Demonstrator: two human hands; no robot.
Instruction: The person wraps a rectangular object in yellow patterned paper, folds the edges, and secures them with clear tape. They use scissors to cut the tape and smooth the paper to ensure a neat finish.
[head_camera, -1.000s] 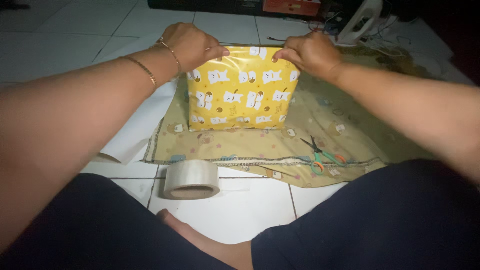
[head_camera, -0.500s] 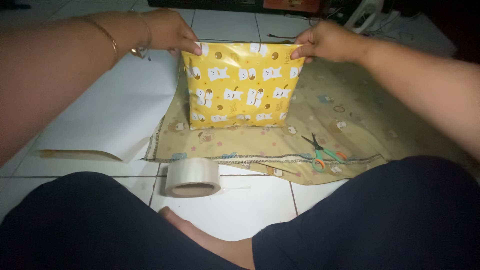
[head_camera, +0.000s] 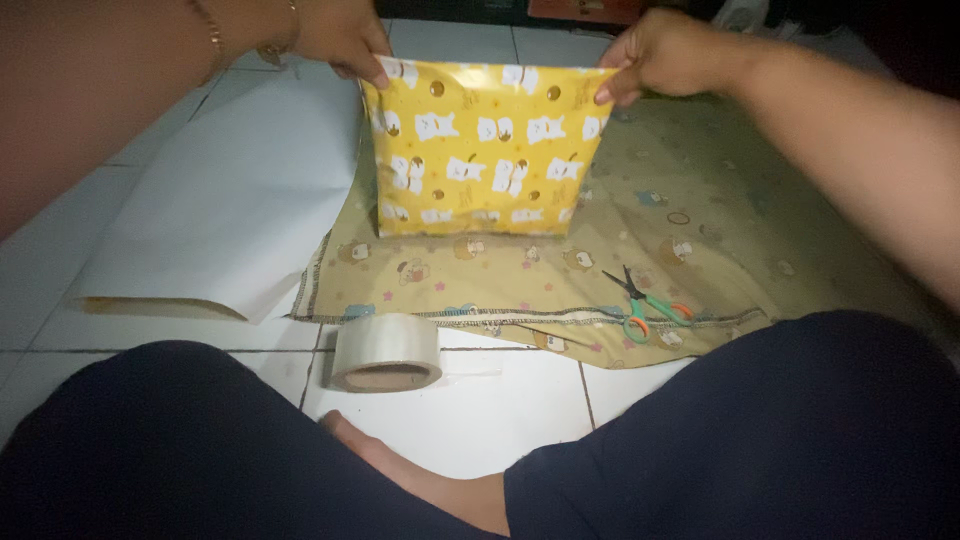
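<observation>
The yellow parcel (head_camera: 485, 150), upright on the cloth (head_camera: 690, 230), is pinched at its top corners by left hand (head_camera: 340, 35) and right hand (head_camera: 665, 52), fingers clamped on the wrapping.

Dim room with light falling on the middle of the frame; the white tiled floor (head_camera: 480, 420) at lower centre is brightest. Corners fall into deep shadow. The glossy yellow wrapped parcel (head_camera: 485, 160) shows soft glare along its top edge and slight motion blur.
</observation>
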